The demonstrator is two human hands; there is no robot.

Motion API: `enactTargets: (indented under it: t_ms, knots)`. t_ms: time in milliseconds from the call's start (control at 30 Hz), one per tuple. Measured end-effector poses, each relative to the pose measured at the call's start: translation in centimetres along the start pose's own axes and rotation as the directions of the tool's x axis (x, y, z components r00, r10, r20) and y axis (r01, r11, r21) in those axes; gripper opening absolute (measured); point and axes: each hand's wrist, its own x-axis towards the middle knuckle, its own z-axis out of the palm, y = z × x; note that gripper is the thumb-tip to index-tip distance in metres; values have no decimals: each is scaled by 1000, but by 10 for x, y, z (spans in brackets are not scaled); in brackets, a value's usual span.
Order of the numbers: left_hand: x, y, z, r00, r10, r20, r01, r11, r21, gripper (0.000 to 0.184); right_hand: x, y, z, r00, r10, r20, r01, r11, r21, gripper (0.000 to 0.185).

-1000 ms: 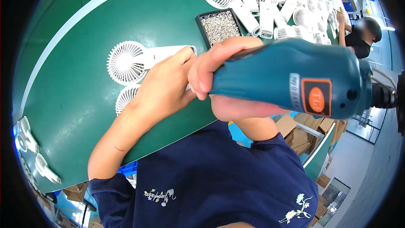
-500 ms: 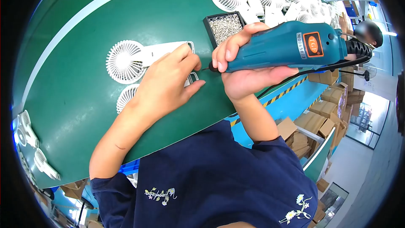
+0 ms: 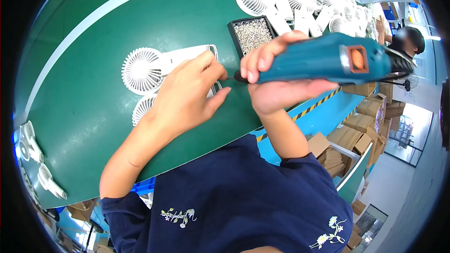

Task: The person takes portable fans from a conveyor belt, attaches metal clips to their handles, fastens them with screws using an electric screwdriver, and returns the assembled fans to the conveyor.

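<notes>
My right hand (image 3: pixel 281 75) is wrapped round a teal electric screwdriver (image 3: pixel 323 58), which lies level with its bit pointing left. The bit's tip is close to the fingertips of my left hand (image 3: pixel 190 89). That hand rests over the handles of two white handheld fans, the upper fan (image 3: pixel 142 71) and the lower fan (image 3: pixel 143 107), with its thumb apart from the fingers. Whether its fingertips pinch anything is hidden. A black tray of small screws (image 3: pixel 253 35) stands just beyond the screwdriver.
Many white fans (image 3: pixel 300 0) are heaped at the back right of the green table (image 3: pixel 89 126). More fans (image 3: pixel 49 182) lie at the far left edge. Another person (image 3: pixel 408 42) is at the upper right. Cardboard boxes (image 3: pixel 356 126) stand on the right.
The screwdriver in my right hand first drew back from my left hand, uncovering its bit, and has since tilted slightly. My left hand has barely moved; its thumb is spread farther from the fingers.
</notes>
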Motion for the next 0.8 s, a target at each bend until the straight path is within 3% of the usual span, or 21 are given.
enactTargets:
  t_ms: [167, 233, 367, 467, 600, 800]
  knots:
    - [-13, 2, -7, 996, -64, -58, 57, 992, -113, 29, 5, -35, 11, 976, -47, 213, 41, 999, 30, 94]
    - [-17, 1, -6, 995, -78, -64, 69, 989, -130, 30, 3, -38, 17, 973, -25, 228, 18, 999, 32, 94]
    - [-23, -5, -7, 998, 20, -62, -26, 996, -88, 22, 0, -27, 24, 964, 7, 265, -22, 998, 54, 93]
    - [-27, -10, -6, 996, 88, -18, -90, 993, -81, 20, 0, -26, 26, 967, 65, 245, -101, 985, 141, 92]
    - [-26, -6, -6, 997, 49, -55, -57, 985, -162, 17, 2, -27, 25, 991, 28, 130, -45, 991, 129, 86]
    - [-25, -7, -5, 995, 69, -78, -81, 982, -172, 16, 1, -36, 23, 994, -4, 108, -8, 994, 105, 86]
